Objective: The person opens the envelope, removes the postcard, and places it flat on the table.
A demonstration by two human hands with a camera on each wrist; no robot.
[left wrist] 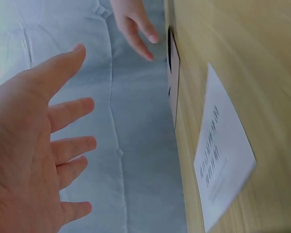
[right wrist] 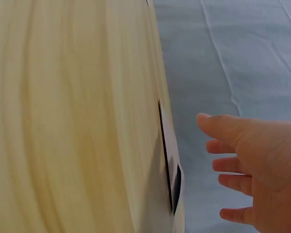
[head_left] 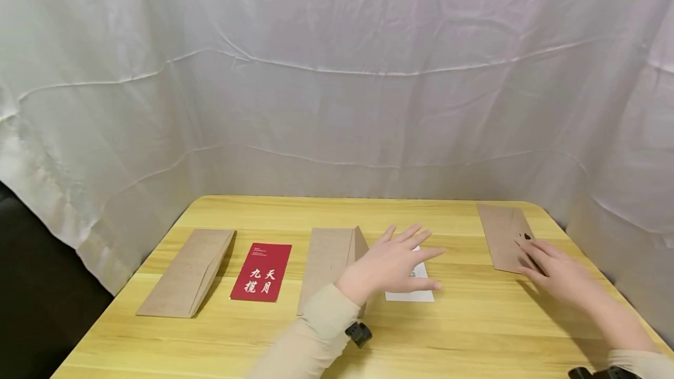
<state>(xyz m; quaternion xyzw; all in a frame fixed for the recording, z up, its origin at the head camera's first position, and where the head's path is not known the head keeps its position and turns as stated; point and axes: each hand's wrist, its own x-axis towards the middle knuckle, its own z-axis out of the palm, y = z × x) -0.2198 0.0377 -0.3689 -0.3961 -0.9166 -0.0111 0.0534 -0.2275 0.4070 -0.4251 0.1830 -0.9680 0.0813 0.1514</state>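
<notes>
In the head view my left hand (head_left: 389, 265) is held palm down with fingers spread, partly covering a white card (head_left: 409, 296) with dark printing. The left wrist view shows that hand apart from the white card (left wrist: 228, 150), nothing in its fingers. My right hand (head_left: 560, 271) is by a flat brown paper envelope (head_left: 502, 233) with small dark marks at the table's right side. In the right wrist view the right hand (right wrist: 262, 170) has loosely extended fingers, apart from the envelope (right wrist: 169, 141).
A brown envelope (head_left: 184, 274) lies at the left with its flap side raised. Beside it is a red card (head_left: 260, 271) with white characters. Another brown envelope (head_left: 326, 256) sits mid-table, partly behind my left forearm. A pale curtain (head_left: 342, 104) hangs behind the wooden table (head_left: 474, 332).
</notes>
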